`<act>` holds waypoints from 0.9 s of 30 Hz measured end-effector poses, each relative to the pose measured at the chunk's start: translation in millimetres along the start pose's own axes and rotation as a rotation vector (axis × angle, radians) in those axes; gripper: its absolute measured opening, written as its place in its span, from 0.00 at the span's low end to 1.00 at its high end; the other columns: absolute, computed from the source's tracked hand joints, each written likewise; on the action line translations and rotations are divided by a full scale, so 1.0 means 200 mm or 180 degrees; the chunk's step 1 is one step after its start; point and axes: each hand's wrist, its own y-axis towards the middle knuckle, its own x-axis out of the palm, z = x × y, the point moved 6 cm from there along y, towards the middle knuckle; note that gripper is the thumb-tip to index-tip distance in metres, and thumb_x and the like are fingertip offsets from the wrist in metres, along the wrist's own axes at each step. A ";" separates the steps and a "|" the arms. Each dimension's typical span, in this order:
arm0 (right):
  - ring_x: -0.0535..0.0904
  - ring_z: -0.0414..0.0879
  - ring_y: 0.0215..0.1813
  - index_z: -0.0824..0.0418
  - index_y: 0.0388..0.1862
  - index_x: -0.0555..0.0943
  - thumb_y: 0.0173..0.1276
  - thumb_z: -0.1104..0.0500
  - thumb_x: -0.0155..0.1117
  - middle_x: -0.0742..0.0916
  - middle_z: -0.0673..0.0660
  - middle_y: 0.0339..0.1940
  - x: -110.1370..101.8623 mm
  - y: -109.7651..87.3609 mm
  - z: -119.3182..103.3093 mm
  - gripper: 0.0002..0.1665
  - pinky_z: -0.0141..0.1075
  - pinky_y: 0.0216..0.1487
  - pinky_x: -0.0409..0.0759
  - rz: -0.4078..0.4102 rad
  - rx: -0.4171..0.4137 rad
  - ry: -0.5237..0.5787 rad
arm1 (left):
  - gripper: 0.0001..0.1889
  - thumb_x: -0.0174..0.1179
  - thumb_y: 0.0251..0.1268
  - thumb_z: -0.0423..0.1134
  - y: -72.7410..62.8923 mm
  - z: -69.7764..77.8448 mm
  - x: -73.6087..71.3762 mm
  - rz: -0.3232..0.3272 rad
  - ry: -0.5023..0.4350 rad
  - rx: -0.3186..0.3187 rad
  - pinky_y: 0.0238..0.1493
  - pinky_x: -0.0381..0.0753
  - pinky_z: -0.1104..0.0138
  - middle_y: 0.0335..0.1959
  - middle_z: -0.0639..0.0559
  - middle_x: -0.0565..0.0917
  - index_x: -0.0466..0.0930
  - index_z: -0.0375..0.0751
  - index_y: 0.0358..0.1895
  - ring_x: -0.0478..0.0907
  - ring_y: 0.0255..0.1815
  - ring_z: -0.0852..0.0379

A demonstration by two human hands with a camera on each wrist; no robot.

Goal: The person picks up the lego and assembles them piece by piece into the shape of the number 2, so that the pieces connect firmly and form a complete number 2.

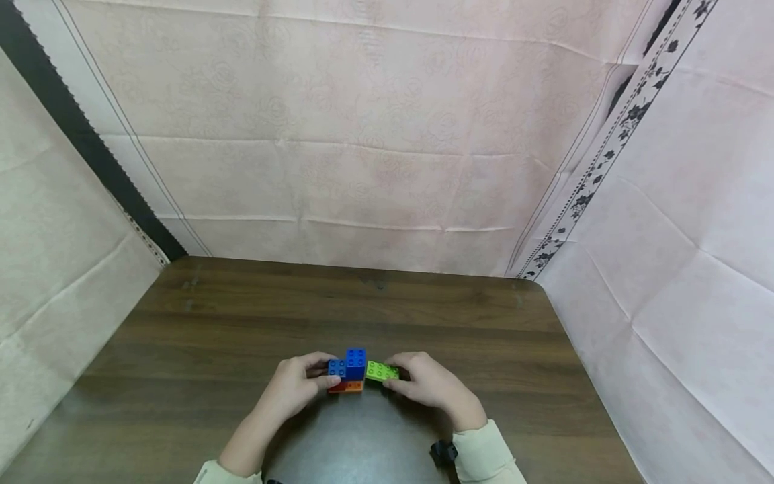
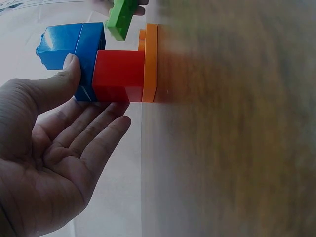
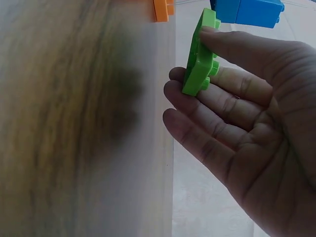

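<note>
My left hand (image 1: pixel 294 384) holds a small stack of toy building bricks from its left side, thumb on the near face and fingers behind. The stack has an orange plate (image 2: pixel 151 64) at the bottom, a red brick (image 2: pixel 118 76) over it, then a long flat blue brick (image 2: pixel 89 61). A taller blue brick (image 1: pixel 355 363) tops it toward the right. Just right of the stack, my right hand (image 1: pixel 429 384) pinches a lime green flat brick (image 3: pixel 197 69) between thumb and fingers. The green brick is tilted, its studs facing up, close over the table.
A dark wooden table (image 1: pixel 375 309) lies under both hands. Pale patterned cloth (image 1: pixel 363 134) hangs behind it, with more cloth (image 1: pixel 677 235) along the right and left sides. A black wrist strap piece (image 1: pixel 444 452) shows by the right sleeve.
</note>
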 end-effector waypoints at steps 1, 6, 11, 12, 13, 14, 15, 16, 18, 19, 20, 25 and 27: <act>0.81 0.36 0.49 0.57 0.57 0.84 0.73 0.49 0.66 0.87 0.48 0.51 0.00 0.00 0.00 0.19 0.37 0.52 0.81 0.0020 -0.0005 -0.0011 | 0.12 0.74 0.59 0.44 0.00 0.00 0.00 -0.0001 -0.0002 -0.0002 0.47 0.84 0.54 0.45 0.51 0.88 0.87 0.53 0.46 0.85 0.47 0.53; 0.81 0.35 0.46 0.57 0.57 0.83 0.73 0.50 0.66 0.87 0.49 0.50 -0.02 0.01 0.00 0.18 0.37 0.49 0.83 0.0108 -0.0041 0.0042 | 0.12 0.74 0.59 0.44 0.00 0.00 0.00 0.0005 0.0004 -0.0015 0.48 0.84 0.54 0.45 0.51 0.88 0.87 0.53 0.46 0.85 0.47 0.53; 0.81 0.35 0.46 0.58 0.57 0.83 0.73 0.51 0.67 0.87 0.49 0.50 -0.04 0.02 -0.02 0.19 0.36 0.48 0.83 0.0128 -0.0028 0.0080 | 0.12 0.74 0.59 0.44 0.00 0.00 0.00 0.0000 0.0006 -0.0013 0.48 0.84 0.54 0.44 0.52 0.88 0.87 0.53 0.46 0.85 0.47 0.53; 0.81 0.35 0.46 0.58 0.57 0.83 0.73 0.51 0.67 0.87 0.49 0.50 -0.05 0.02 -0.02 0.19 0.36 0.48 0.83 0.0134 -0.0030 0.0072 | 0.12 0.74 0.59 0.44 0.00 0.00 0.00 0.0002 0.0005 -0.0008 0.48 0.84 0.54 0.44 0.52 0.88 0.87 0.53 0.46 0.85 0.47 0.53; 0.81 0.35 0.45 0.58 0.57 0.83 0.73 0.51 0.67 0.87 0.50 0.50 -0.05 0.02 -0.02 0.19 0.35 0.48 0.83 0.0141 -0.0028 0.0062 | 0.12 0.74 0.59 0.44 0.00 0.00 0.00 0.0003 0.0002 0.0000 0.48 0.84 0.54 0.44 0.52 0.88 0.87 0.53 0.46 0.85 0.47 0.53; 0.81 0.35 0.45 0.58 0.57 0.83 0.72 0.51 0.67 0.87 0.50 0.50 -0.06 0.02 -0.03 0.19 0.35 0.48 0.83 0.0146 -0.0032 0.0057 | 0.12 0.74 0.59 0.44 0.00 0.00 0.00 0.0007 0.0004 0.0007 0.47 0.84 0.54 0.44 0.52 0.88 0.87 0.53 0.46 0.85 0.46 0.54; 0.81 0.35 0.45 0.58 0.57 0.83 0.72 0.52 0.67 0.87 0.49 0.50 -0.06 0.03 -0.03 0.18 0.34 0.47 0.82 0.0156 -0.0045 0.0049 | 0.12 0.74 0.59 0.44 0.00 0.00 0.00 0.0010 0.0006 0.0012 0.47 0.84 0.54 0.44 0.52 0.88 0.87 0.53 0.46 0.85 0.46 0.54; 0.81 0.34 0.44 0.58 0.57 0.83 0.72 0.52 0.68 0.87 0.49 0.49 -0.07 0.03 -0.03 0.18 0.34 0.47 0.82 0.0169 -0.0065 0.0047 | 0.12 0.74 0.59 0.44 0.00 0.00 0.00 0.0015 0.0007 0.0018 0.47 0.84 0.54 0.43 0.52 0.88 0.87 0.53 0.46 0.85 0.46 0.54; 0.81 0.34 0.44 0.58 0.56 0.83 0.72 0.53 0.68 0.87 0.50 0.48 -0.08 0.03 -0.04 0.18 0.34 0.46 0.83 0.0194 -0.0093 0.0054 | 0.12 0.74 0.58 0.44 0.00 0.00 0.00 0.0018 0.0016 0.0024 0.48 0.84 0.54 0.43 0.52 0.88 0.87 0.52 0.46 0.85 0.46 0.54; 0.81 0.34 0.44 0.59 0.56 0.83 0.72 0.53 0.68 0.87 0.50 0.48 -0.09 0.03 -0.04 0.18 0.34 0.46 0.83 0.0205 -0.0103 0.0063 | 0.12 0.74 0.58 0.44 0.00 0.00 0.00 0.0020 0.0019 0.0026 0.48 0.84 0.54 0.44 0.52 0.88 0.87 0.52 0.46 0.85 0.46 0.54; 0.81 0.34 0.43 0.59 0.56 0.83 0.72 0.53 0.68 0.87 0.50 0.48 -0.10 0.03 -0.05 0.18 0.35 0.46 0.83 0.0214 -0.0105 0.0074 | 0.13 0.74 0.58 0.44 0.00 0.00 0.00 0.0021 0.0027 0.0027 0.48 0.84 0.54 0.44 0.52 0.88 0.87 0.52 0.46 0.85 0.46 0.54; 0.81 0.35 0.43 0.59 0.58 0.83 0.72 0.52 0.67 0.87 0.50 0.49 -0.13 0.03 -0.05 0.19 0.35 0.45 0.83 0.0268 -0.0094 0.0102 | 0.13 0.74 0.58 0.44 0.00 0.00 0.00 0.0025 0.0032 0.0027 0.48 0.84 0.53 0.44 0.51 0.88 0.87 0.52 0.46 0.85 0.46 0.53; 0.80 0.35 0.44 0.58 0.58 0.82 0.73 0.52 0.67 0.87 0.50 0.50 -0.14 0.03 -0.05 0.19 0.34 0.46 0.83 0.0285 -0.0096 0.0104 | 0.13 0.74 0.59 0.44 0.00 0.00 0.00 0.0022 0.0020 0.0018 0.48 0.84 0.53 0.44 0.51 0.88 0.87 0.52 0.46 0.85 0.46 0.53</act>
